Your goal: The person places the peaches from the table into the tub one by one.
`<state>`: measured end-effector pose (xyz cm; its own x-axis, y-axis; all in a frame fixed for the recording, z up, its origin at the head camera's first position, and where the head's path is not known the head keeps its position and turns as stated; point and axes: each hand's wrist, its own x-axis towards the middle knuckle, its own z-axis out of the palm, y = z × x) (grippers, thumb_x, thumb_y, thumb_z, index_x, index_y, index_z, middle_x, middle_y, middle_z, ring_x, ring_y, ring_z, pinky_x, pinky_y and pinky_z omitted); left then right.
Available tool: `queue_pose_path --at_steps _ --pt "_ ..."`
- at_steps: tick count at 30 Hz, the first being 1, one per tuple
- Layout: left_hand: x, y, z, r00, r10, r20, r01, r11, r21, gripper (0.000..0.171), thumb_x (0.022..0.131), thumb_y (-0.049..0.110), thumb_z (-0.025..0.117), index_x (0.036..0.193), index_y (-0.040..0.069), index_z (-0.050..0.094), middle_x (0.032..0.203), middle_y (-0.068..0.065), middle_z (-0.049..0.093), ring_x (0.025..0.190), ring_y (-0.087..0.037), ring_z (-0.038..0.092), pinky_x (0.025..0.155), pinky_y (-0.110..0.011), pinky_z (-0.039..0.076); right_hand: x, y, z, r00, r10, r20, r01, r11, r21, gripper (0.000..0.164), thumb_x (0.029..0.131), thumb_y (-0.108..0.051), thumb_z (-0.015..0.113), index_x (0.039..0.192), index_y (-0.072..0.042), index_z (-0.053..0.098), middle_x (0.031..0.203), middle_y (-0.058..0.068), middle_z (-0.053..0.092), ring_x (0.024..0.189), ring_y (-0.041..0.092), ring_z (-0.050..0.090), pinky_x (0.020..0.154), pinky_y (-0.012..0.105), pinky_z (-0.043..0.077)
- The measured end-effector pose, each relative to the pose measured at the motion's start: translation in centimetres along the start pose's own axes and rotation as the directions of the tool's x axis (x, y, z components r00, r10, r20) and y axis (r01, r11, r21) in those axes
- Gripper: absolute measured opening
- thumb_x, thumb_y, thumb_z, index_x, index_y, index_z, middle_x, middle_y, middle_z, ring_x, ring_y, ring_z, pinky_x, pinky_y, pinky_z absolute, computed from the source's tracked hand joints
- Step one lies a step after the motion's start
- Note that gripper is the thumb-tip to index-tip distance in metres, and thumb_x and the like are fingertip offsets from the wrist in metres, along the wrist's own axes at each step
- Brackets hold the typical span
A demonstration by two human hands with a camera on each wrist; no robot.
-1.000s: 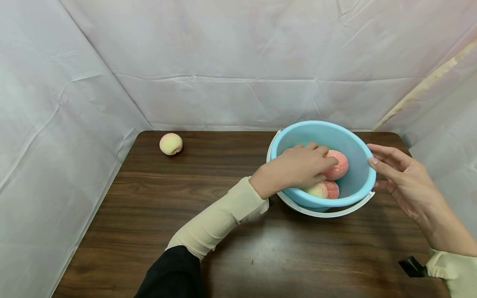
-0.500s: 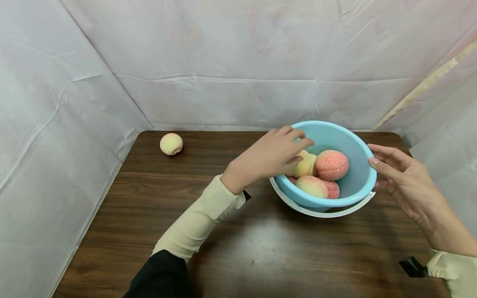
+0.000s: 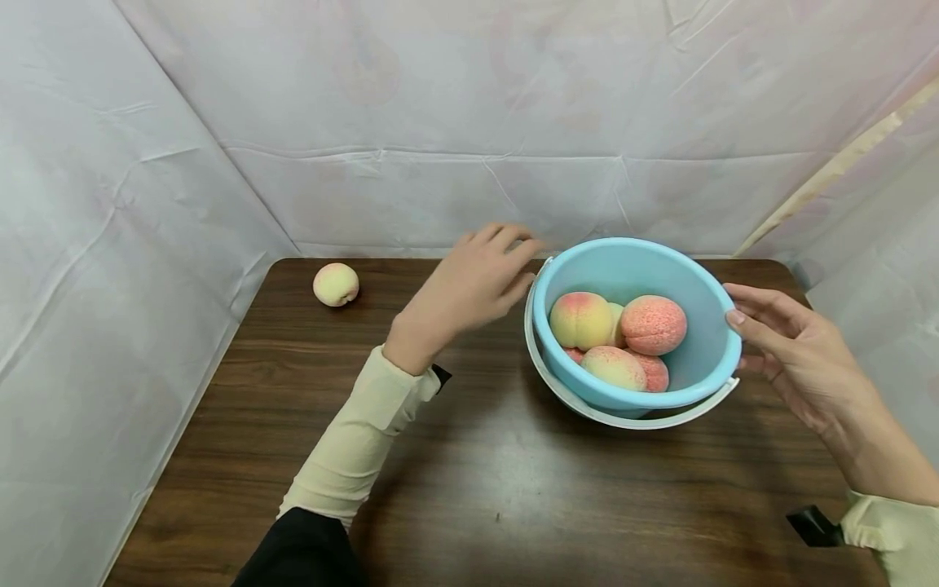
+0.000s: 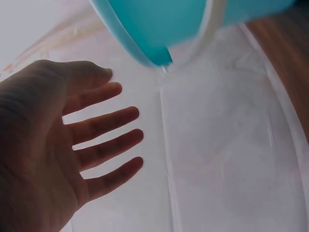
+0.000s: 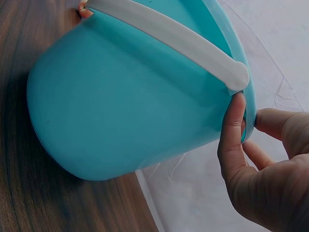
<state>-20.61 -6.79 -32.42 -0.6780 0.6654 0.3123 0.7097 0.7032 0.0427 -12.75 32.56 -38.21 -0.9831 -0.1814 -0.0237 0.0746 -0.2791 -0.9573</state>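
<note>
A light blue bucket (image 3: 623, 403) with a white handle (image 3: 546, 371) stands at the right of the table. Several peaches lie inside it, among them a yellow and pink peach (image 3: 581, 320), a red peach (image 3: 653, 324) and a pale speckled one (image 3: 614, 367). My right hand (image 3: 800, 350) pinches the bucket's right rim, thumb over the edge and fingers beneath, as the right wrist view shows. Left of the bucket, my left hand (image 3: 469, 281) hangs above the table, fingers spread and holding nothing. A single pale peach (image 3: 336, 284) sits at the table's far left.
The brown wooden table (image 3: 469, 489) ends at the back against a white sheet (image 3: 440, 122). White sheets also rise on the left and right sides. The bucket's handle is folded down around its front.
My left hand has come out of the bucket and moved left, uncovering the peaches inside. The right hand stays on the rim, and the lone peach has not moved.
</note>
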Motion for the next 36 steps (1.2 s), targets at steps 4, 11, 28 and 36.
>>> queue_pose_path --at_steps 4,11,28,36 --pt "-1.1 -1.4 -0.1 0.999 -0.028 -0.046 0.03 0.998 0.05 0.038 0.107 0.031 0.056 0.143 0.018 0.06 0.141 -0.005 0.062 0.132 -0.029 0.057 0.1 -0.052 0.052 -0.1 0.0 0.0 1.0 -0.001 -0.003 0.001 1.0 -0.004 0.045 0.104 0.011 0.049 0.147 -0.003 0.055 0.118 0.004 0.074 0.092 0.016 0.077 0.066 0.033 0.064" --pt "-3.2 -3.5 0.2 0.989 -0.106 -0.099 0.113 0.992 0.063 0.036 0.107 0.031 0.055 0.14 0.018 0.063 0.137 -0.006 0.064 0.132 -0.03 0.058 0.103 -0.053 0.05 -0.2 0.0 0.0 1.0 -0.003 -0.001 0.003 1.0 -0.003 0.046 0.104 0.011 0.049 0.147 -0.003 0.055 0.118 0.004 0.074 0.092 0.016 0.078 0.066 0.033 0.064" --pt "-9.1 -9.8 1.6 0.93 -0.352 -0.105 0.36 0.931 0.064 0.036 0.106 0.036 0.057 0.135 0.016 0.066 0.135 -0.011 0.065 0.128 -0.038 0.057 0.097 -0.061 0.047 -0.4 0.0 -0.1 1.0 -0.004 -0.005 0.004 1.0 -0.008 0.045 0.104 0.011 0.049 0.146 -0.003 0.056 0.119 0.003 0.074 0.094 0.015 0.078 0.066 0.033 0.064" --pt "-11.5 -12.8 2.4 0.896 -0.411 -0.166 0.425 0.904 0.055 0.034 0.106 0.034 0.057 0.13 0.012 0.069 0.129 -0.012 0.067 0.122 -0.04 0.059 0.098 -0.06 0.047 -0.3 0.0 -0.1 1.0 -0.002 -0.002 0.002 1.0 -0.01 0.045 0.104 0.012 0.048 0.146 -0.002 0.055 0.118 0.004 0.074 0.093 0.016 0.078 0.066 0.033 0.064"
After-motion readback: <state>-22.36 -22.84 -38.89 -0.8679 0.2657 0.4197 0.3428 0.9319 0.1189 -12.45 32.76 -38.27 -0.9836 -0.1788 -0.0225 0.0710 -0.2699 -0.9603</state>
